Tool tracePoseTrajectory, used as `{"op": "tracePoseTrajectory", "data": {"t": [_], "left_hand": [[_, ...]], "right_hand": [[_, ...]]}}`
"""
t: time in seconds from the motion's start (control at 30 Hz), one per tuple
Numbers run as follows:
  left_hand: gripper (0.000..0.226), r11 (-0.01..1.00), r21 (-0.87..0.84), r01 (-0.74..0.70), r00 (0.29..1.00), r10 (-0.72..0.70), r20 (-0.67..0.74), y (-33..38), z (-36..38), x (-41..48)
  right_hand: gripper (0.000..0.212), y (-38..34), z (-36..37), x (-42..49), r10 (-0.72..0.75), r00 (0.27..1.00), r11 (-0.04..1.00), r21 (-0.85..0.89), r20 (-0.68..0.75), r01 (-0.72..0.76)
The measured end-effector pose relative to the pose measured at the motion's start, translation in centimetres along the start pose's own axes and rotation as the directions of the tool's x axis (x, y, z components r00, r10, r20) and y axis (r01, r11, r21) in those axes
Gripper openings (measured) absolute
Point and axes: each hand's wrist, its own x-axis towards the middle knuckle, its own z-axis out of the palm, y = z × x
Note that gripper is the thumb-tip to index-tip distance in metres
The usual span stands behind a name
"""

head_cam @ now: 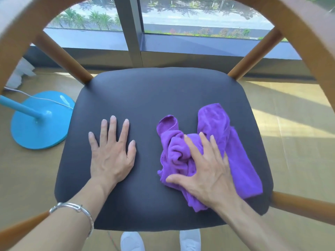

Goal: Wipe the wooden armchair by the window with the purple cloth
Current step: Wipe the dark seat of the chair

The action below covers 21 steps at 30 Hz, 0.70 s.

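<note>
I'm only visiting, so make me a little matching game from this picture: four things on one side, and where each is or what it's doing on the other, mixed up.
Things:
1. left hand
2. right hand
3. purple cloth
4. blue lamp base

Descriptions:
A. standing on the floor left of the chair
B. pressing down on the cloth
C. flat and bare on the dark seat
D. bunched on the right half of the seat

Pairs: 1-C, 2-B, 3-D, 4-A
</note>
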Motion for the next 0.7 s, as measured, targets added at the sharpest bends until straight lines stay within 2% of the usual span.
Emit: {"op": "tracePoseTrajectory", "data": {"t": [0.03, 0.13, 0.2, 0.3, 0.37, 0.53, 0.7], "left_hand": [[0.065, 1.000, -0.001, -0.002, 1.000, 0.002, 0.001, 0.0, 0.0, 0.0], [0.064, 1.000, -0.001, -0.002, 1.000, 0.002, -0.003, -0.1, 0.1, 0.0], [0.063, 1.000, 0.004, -0.005, 1.000, 0.005, -0.007, -0.2, 0.1, -0.1], [0.063, 1.000, 0.010, -0.011, 1.000, 0.011, -0.011, -0.2, 0.1, 0.0], [0.064, 1.000, 0.007, -0.011, 1.000, 0.011, -0.015, -0.2, 0.0, 0.0], [0.065, 1.000, 0.020, 0.002, 1.000, -0.002, -0.008, 0.0, 0.0, -0.2], [0.067, 1.000, -0.004, 0.010, 1.000, -0.010, -0.015, 0.2, 0.2, -0.3]], "right_hand": [[0.106, -0.7, 0.5, -0.6, 0.001, 1.000, 1.000, -0.032, 0.005, -0.001], [0.093, -1.6, 1.4, -0.6, -0.075, 0.987, 0.989, -0.134, -0.141, 0.056], [0.088, -1.3, 1.5, 0.4, -0.125, 0.977, 0.982, -0.165, -0.173, 0.096], [0.082, -1.3, 0.4, 2.8, -0.150, 0.969, 0.981, -0.152, -0.197, 0.121], [0.079, -1.6, -1.2, 5.7, -0.101, 0.988, 0.991, -0.096, -0.118, 0.089], [0.073, -1.8, -4.9, 14.5, -0.052, 0.985, 0.998, -0.034, -0.165, 0.047], [0.070, -0.6, -4.5, 14.0, -0.063, 0.977, 0.998, 0.015, -0.206, 0.067]]}}
